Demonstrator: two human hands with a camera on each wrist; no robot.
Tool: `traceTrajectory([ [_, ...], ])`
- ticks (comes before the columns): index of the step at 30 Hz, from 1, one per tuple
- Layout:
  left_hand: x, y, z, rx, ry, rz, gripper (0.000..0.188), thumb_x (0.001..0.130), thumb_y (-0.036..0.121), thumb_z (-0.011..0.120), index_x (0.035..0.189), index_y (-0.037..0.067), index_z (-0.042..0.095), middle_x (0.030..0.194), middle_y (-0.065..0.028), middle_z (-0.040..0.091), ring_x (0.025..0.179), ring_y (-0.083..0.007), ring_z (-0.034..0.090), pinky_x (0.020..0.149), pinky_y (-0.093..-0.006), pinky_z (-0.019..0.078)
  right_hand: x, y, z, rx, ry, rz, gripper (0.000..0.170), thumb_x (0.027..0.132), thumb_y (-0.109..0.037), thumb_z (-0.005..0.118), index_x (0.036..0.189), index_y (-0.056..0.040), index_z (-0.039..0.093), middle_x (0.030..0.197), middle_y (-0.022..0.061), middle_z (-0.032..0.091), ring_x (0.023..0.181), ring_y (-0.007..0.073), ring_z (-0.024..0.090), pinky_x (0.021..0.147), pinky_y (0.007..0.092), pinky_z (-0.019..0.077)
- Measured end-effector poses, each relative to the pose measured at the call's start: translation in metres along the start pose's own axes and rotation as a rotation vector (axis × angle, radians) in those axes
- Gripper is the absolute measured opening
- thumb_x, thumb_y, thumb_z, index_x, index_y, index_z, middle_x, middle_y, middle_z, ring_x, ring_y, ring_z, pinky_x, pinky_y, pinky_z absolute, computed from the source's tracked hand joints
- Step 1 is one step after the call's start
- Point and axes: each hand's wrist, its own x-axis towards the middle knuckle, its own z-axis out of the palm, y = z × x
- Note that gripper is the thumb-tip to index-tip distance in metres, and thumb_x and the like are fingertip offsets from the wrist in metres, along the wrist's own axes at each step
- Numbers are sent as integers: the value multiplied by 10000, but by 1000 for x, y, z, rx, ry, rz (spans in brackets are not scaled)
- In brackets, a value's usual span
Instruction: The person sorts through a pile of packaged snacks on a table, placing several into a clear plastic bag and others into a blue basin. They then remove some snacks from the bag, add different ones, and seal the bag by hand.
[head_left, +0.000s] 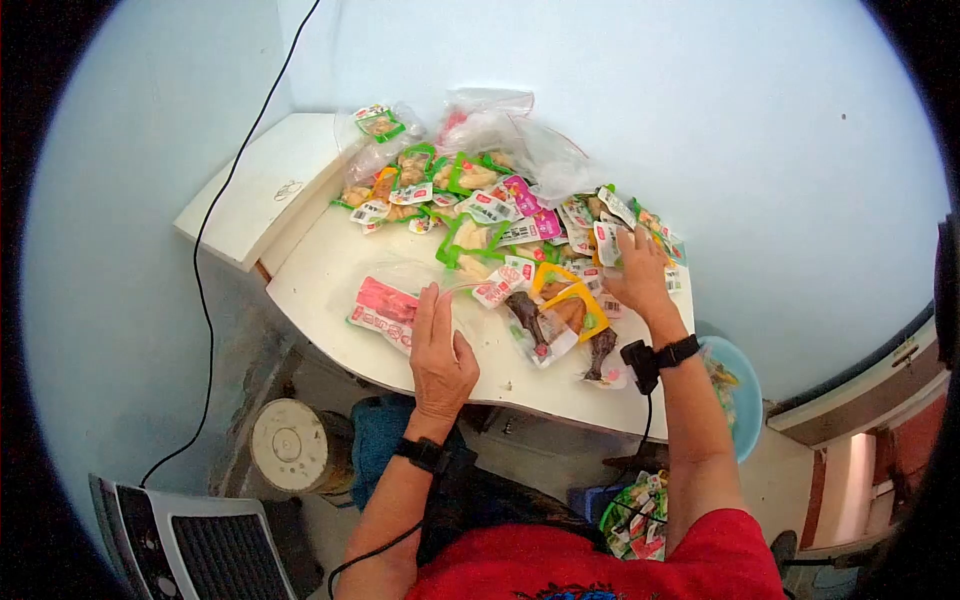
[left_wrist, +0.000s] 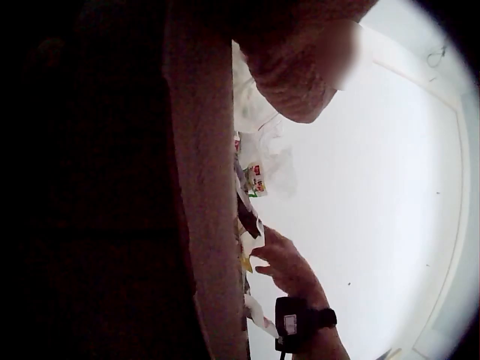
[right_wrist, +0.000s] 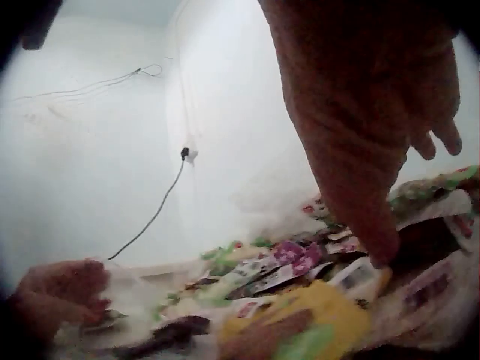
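My left hand (head_left: 440, 355) stands at the front of the white table, its fingers fairly straight and the thumb apart. It lies against a clear plastic bag (head_left: 428, 272) with a pink-and-white packet (head_left: 384, 308) under its left side. My right hand (head_left: 643, 275) reaches over the right end of a heap of snack packets, fingers spread at a white-labelled packet (head_left: 608, 243). In the right wrist view the thumb of that hand (right_wrist: 367, 127) comes down at a packet. Between the hands lie dark drumstick packets (head_left: 527, 325) and a yellow-edged packet (head_left: 572, 312).
Green-edged packets (head_left: 472, 236) and clear bags (head_left: 555, 160) fill the back of the table (head_left: 330, 265) by the wall. A blue basin (head_left: 745, 400) stands right of the table, a container of packets (head_left: 637, 515) below, and a round stool (head_left: 290, 445) at left.
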Motion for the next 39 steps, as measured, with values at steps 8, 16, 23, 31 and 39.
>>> traceTrajectory([
  [8,0,0,1,-3,0,-13,592,766,-103,523,1354,-70,464,1429,-283,437,1341,-440,418,1111,-481,361,13,57,33,200,142,-211,514,813,-40,685,1305,-47,538,1254,233,591,1080,427,587,897,459,490],
  [16,0,1,0,-10,-9,-19,583,772,-109,522,1351,-72,469,1438,-285,432,1346,-443,414,1111,-483,358,21,32,5,305,156,53,394,887,-3,563,1278,-56,569,1071,220,674,962,409,642,785,484,502],
  [23,-1,0,1,-8,-7,-6,590,769,-113,519,1355,-73,466,1446,-282,424,1347,-442,414,1115,-478,354,5,-14,6,150,286,-303,423,819,-1,549,1236,-69,564,1140,157,639,978,351,660,807,451,526],
  [31,-1,0,1,-39,-8,-32,602,759,-114,519,1357,-75,459,1448,-285,417,1346,-445,413,1115,-471,360,4,-79,14,335,303,-718,329,829,-48,550,1156,-65,588,1070,124,621,1029,319,605,893,412,498],
  [39,-2,-1,2,-68,-6,-54,597,765,-123,518,1357,-78,456,1441,-291,421,1343,-450,414,1111,-475,363,2,-80,31,548,52,-720,433,755,-15,629,1182,-82,633,1165,131,645,1099,323,608,920,408,497],
])
